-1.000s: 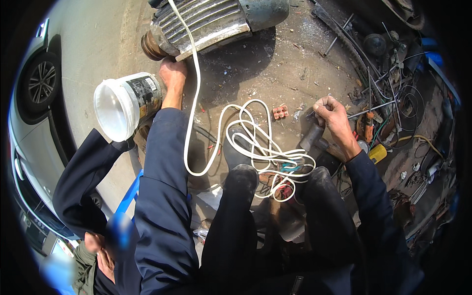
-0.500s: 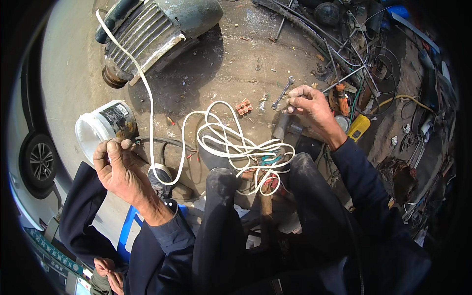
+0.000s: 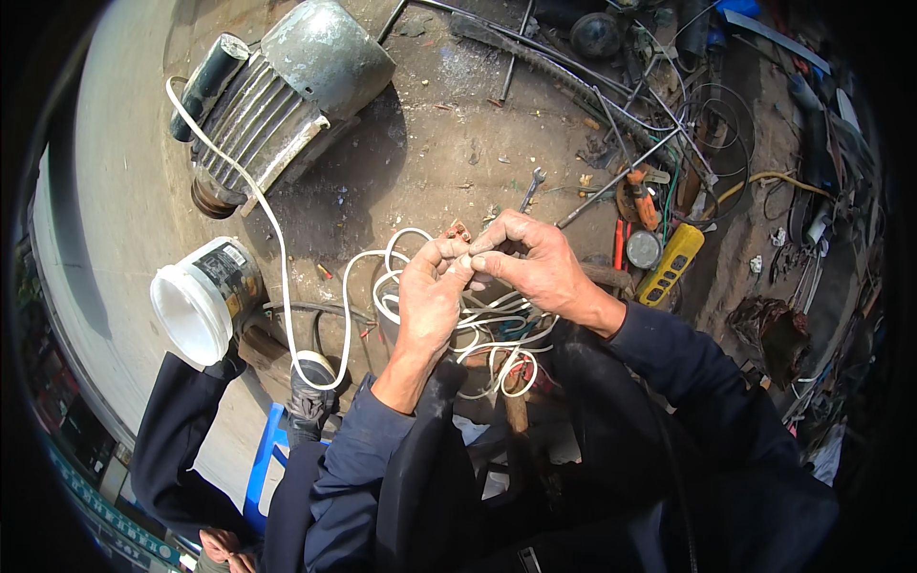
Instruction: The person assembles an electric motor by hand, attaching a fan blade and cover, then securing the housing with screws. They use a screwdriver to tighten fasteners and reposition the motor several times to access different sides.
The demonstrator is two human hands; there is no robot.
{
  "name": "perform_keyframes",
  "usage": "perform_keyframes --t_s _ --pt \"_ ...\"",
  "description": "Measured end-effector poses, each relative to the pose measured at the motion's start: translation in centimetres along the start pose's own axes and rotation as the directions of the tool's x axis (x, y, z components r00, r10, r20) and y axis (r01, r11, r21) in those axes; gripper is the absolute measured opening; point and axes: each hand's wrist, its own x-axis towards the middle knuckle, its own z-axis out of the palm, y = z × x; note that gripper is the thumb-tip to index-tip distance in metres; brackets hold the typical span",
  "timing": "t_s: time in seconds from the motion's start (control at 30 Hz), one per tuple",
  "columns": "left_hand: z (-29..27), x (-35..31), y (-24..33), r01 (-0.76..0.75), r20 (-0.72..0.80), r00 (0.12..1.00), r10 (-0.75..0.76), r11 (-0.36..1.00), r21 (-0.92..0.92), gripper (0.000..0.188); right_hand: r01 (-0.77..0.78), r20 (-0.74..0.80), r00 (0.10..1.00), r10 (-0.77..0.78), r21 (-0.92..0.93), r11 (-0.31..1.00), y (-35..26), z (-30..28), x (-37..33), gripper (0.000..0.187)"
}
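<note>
My left hand [image 3: 430, 298] and my right hand [image 3: 537, 265] meet above a loose coil of white cable [image 3: 394, 307]. Thumbs and forefingers of both are pinched together at one spot, and whatever is between them is too small to make out. Just beyond the fingertips shows part of a small reddish block [image 3: 457, 231], mostly covered by the hands. From the coil the cable runs left and up to an old electric motor [image 3: 253, 143] with a finned body. A wrench [image 3: 533, 189] lies on the ground past my right hand.
A white bucket [image 3: 196, 301] lies tipped at the left, near another person's dark sleeve [image 3: 186, 420]. Orange-handled pliers [image 3: 642, 202], a yellow box with dark ovals [image 3: 671, 265] and a round tin [image 3: 644, 250] lie at the right. Scrap metal rods [image 3: 626, 177] spread beyond. A blue stool [image 3: 263, 458] stands lower left.
My hands were wide apart and have come together over the cable coil. The view has shifted, and the other person's hands sit lower in it.
</note>
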Motion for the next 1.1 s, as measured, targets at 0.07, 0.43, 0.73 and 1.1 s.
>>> perform_keyframes --t_s 0.07,0.43,0.73,1.1 --pt "-0.1 0.1 -0.2 0.007 -0.001 1.000 -0.007 0.999 -0.041 0.011 -0.013 -0.010 1.000 0.014 0.015 1.000 0.3 -0.3 0.1 0.012" --pt "-1.1 0.1 -0.8 -0.066 0.001 0.998 0.067 0.997 -0.049 0.012 0.020 -0.008 1.000 -0.022 -0.193 0.981 0.9 -0.6 0.4 0.010" --pt "-1.9 -0.3 -1.3 -0.201 0.052 0.979 0.196 0.970 0.138 0.016 0.055 -0.021 0.998 -0.062 -0.226 0.973 1.0 -0.5 0.9 0.015" --pt "-1.5 -0.8 -1.2 -0.337 -0.009 0.936 0.352 0.902 0.270 0.015 0.082 -0.110 0.991 -0.082 -0.003 0.997 2.4 1.0 1.4 0.015"
